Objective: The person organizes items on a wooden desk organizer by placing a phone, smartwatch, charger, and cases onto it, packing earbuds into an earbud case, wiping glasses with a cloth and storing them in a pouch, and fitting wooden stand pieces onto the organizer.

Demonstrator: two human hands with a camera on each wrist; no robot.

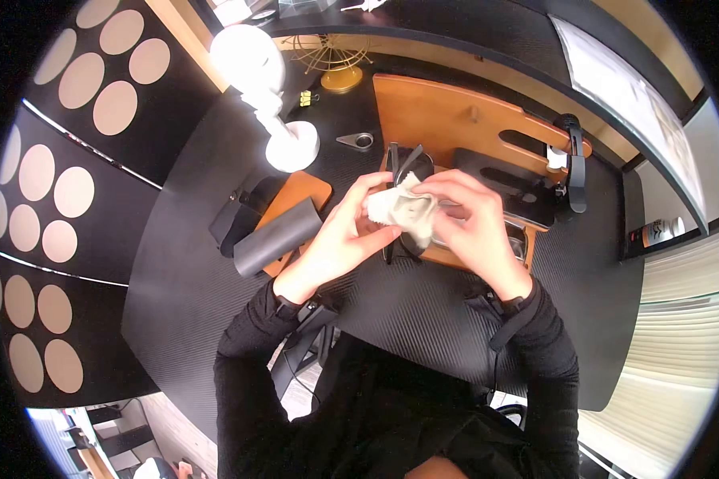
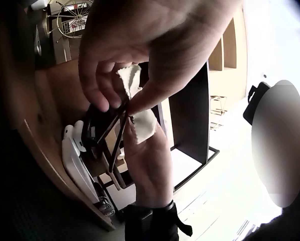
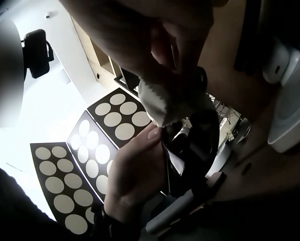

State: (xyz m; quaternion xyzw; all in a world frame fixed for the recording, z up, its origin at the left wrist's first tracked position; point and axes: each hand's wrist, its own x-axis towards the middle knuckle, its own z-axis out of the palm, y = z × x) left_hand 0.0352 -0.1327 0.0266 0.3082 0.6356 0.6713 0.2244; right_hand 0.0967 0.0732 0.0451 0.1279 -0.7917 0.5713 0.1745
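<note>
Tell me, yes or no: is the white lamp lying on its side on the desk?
No, the white lamp stands upright on its round base, behind the left hand.

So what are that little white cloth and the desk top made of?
The cloth, pinched by both hands around dark-framed glasses, looks like soft matte fabric, perhaps microfibre: it crumples and has a zigzag-cut edge. The desk top looks like black carbon-fibre-patterned laminate, judging by its fine weave texture.

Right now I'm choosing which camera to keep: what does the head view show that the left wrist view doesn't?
Head only: the white lamp, the dark cylindrical case and the whole wooden tray.
Left wrist only: the glasses' folded temples close up.
Both: left hand and right hand holding the cloth around the glasses.
</note>
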